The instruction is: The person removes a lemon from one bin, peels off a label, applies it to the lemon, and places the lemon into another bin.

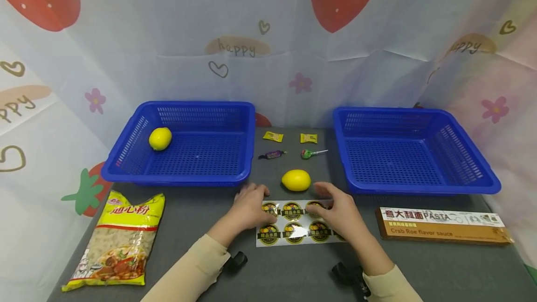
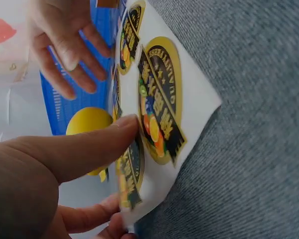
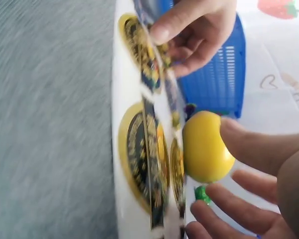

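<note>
A white sheet of round black-and-gold fruit stickers (image 1: 293,233) lies in front of me on the grey table. My left hand (image 1: 250,207) pinches its left edge, thumb on top and fingertips at the rim, as the left wrist view shows. Over the sheet's right part hovers my right hand (image 1: 340,209), thumb and fingers spread with nothing between them. Just beyond the sheet sits a yellow lemon (image 1: 296,180), close to the right hand's fingertips but apart from them in the head view. The right hand covers some of the stickers.
A blue basket (image 1: 176,181) with another lemon (image 1: 160,139) stands left; a second blue basket (image 1: 423,186) stands right. Between them lie wrapped candies (image 1: 273,136) and a lollipop (image 1: 307,154). A pasta bag (image 1: 121,241) is at left, a pasta box (image 1: 444,227) at right.
</note>
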Motion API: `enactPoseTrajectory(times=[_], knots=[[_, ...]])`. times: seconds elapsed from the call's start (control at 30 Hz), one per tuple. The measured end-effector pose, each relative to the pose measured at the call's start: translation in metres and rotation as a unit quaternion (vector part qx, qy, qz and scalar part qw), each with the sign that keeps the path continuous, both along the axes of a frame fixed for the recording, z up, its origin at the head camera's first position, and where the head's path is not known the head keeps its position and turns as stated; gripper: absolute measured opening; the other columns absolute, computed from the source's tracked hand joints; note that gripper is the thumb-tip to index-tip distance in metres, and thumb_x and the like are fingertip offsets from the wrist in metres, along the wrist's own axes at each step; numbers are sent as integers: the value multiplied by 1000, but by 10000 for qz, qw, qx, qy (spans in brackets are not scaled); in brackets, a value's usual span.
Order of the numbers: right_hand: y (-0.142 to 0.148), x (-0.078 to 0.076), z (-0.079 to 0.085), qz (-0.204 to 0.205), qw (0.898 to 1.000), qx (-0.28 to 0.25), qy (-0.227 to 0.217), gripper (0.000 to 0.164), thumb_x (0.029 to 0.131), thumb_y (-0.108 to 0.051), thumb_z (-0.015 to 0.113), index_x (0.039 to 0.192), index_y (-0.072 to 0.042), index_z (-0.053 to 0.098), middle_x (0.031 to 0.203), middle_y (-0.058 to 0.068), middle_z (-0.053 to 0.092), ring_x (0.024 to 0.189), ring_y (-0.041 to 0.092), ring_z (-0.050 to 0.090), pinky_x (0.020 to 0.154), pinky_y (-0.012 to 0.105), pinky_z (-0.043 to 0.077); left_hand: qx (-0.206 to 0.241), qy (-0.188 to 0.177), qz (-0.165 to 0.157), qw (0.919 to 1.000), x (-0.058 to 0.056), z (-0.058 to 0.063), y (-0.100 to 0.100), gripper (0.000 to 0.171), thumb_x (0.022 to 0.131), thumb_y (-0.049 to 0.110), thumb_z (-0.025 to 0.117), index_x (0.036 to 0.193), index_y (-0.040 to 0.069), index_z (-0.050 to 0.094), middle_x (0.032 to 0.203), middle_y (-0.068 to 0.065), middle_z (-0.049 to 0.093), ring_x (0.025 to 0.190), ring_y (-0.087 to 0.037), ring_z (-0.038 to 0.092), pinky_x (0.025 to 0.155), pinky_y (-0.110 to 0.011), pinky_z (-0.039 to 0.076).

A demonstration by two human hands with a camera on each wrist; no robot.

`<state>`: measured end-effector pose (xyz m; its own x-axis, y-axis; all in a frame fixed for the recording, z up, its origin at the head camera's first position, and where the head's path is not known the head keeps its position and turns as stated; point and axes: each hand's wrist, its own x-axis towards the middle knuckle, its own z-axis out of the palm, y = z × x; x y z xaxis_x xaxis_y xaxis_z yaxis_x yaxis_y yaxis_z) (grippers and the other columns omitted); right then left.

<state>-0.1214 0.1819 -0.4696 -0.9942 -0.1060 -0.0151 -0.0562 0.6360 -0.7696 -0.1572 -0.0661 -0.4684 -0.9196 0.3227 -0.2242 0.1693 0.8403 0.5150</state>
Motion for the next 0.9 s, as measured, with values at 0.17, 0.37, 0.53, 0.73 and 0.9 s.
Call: enactPoseTrajectory(times=[0.17,0.37,0.53,0.73,0.9], knots=[[-1,-1,-2,521,9976,461,53,50,86,-32,81,131,-15,66,132,6,65,116,28,64,96,50,53,149,150,29,9998,1,-2,0,43,71,31,92,98,14,63,103,-6,53,106,-30,49,94,-52,39],[-12,-6,1,1060,9899,798,499,43,93,-34,74,129,-11,68,129,6,68,116,25,65,97,48,53,885,513,-474,9936,4,-8,-6,37,77,23,89,104,17,65,105,0,60,100,-20,56,92,-43,48],[-18,-9,4,1404,9861,741,485,32,97,-32,69,121,-12,72,109,0,72,94,14,68,83,35,57,1210,643,-933,9862,10,-8,-11,38,81,21,87,114,18,68,108,2,64,99,-17,60,91,-41,51],[-17,-12,2,1729,9825,523,445,7,98,-26,68,94,-20,70,86,-9,66,71,4,57,69,26,51,1524,1264,-917,9759,16,-9,-15,42,81,22,86,120,16,70,116,2,65,108,-18,60,93,-42,52],[-14,-13,0,1723,9842,320,241,9,100,-28,64,95,-21,67,84,-10,67,67,5,56,68,26,51,1382,2420,-968,9555,17,-12,-16,31,81,24,87,109,18,76,111,2,65,106,-17,56,93,-41,50]])
